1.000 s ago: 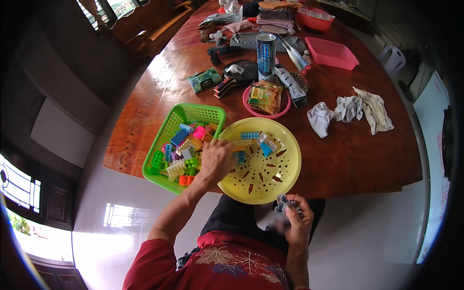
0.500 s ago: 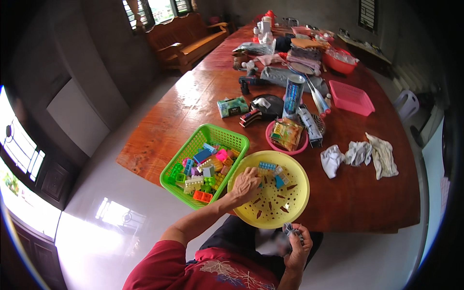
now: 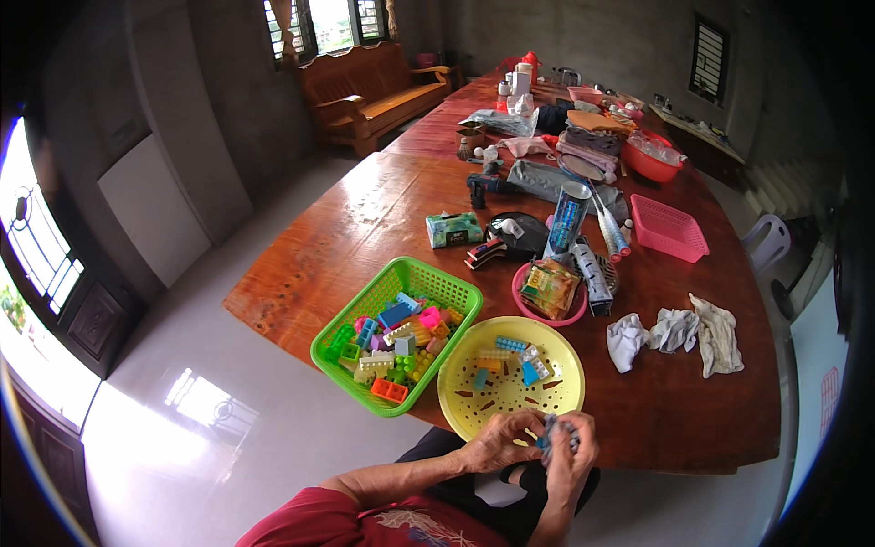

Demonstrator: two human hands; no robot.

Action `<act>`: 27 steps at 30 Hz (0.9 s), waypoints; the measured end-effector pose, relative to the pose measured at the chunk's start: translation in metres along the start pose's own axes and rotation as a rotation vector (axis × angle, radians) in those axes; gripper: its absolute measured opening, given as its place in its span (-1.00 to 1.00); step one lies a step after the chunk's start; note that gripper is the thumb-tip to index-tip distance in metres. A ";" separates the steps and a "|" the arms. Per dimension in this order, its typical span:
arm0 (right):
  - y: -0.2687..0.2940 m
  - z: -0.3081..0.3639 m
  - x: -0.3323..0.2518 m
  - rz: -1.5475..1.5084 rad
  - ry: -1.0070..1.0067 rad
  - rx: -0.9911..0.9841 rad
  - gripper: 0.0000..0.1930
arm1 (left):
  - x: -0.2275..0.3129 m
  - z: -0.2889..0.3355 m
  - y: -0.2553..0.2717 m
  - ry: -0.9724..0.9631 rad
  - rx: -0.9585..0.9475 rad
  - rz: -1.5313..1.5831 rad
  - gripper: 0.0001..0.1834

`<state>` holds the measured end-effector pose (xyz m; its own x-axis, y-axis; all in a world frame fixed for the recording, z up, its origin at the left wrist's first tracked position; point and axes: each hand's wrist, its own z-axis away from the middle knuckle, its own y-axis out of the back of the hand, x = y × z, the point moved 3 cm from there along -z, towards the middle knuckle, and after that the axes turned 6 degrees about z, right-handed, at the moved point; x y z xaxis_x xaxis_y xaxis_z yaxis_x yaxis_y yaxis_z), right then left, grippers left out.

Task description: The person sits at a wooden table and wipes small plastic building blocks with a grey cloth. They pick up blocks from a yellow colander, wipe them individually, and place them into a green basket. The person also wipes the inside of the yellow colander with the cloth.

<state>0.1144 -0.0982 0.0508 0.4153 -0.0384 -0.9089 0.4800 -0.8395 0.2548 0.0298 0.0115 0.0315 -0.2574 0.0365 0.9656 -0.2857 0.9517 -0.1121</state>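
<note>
My right hand (image 3: pixel 576 447) grips a crumpled grey cloth (image 3: pixel 550 430) at the near edge of the table. My left hand (image 3: pixel 501 441) has its fingers closed against the cloth, pinching a small blue toy brick that shows only in part. Just beyond both hands is a yellow perforated basin (image 3: pixel 569 365), with several blue, orange and pale bricks inside, among them a blue brick (image 3: pixel 530 373). On its left stands a green plastic basket (image 3: pixel 401 270) filled with mixed coloured bricks, including an orange brick (image 3: pixel 389 391).
Behind the basin sits a pink bowl (image 3: pixel 583 308) holding a yellow packet (image 3: pixel 550 288). White cloths (image 3: pixel 673 330) lie to the right, below a pink tray (image 3: pixel 670 228). Farther back are a tall blue tube (image 3: pixel 568 219), a tissue pack (image 3: pixel 453 230) and a power drill (image 3: pixel 492 185).
My left hand has come out of the yellow basin with a blue brick and met my right hand at the grey cloth. The view has shifted slightly.
</note>
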 end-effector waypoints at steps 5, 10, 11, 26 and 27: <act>-0.003 -0.001 0.004 -0.064 -0.155 0.068 -0.87 | -0.008 0.006 -0.003 -0.024 0.039 -0.055 -0.76; -0.012 0.017 -0.002 0.116 0.138 0.044 -0.88 | -0.012 0.004 0.012 -0.008 0.019 -0.196 -0.77; -0.010 0.013 0.002 0.088 0.071 0.045 -0.88 | -0.012 0.004 0.011 -0.010 -0.014 -0.208 -0.78; 0.007 0.004 0.020 0.104 0.066 0.210 -0.87 | -0.018 -0.004 -0.008 0.117 0.097 0.823 -0.73; 0.008 0.008 0.031 -0.243 -0.309 0.166 -0.88 | -0.020 -0.004 -0.011 0.126 0.081 0.768 -0.71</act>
<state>0.1244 -0.1104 0.0221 0.0418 0.0316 -0.9986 0.3935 -0.9193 -0.0126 0.0416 0.0018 0.0139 -0.3054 0.7144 0.6296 -0.1381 0.6210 -0.7715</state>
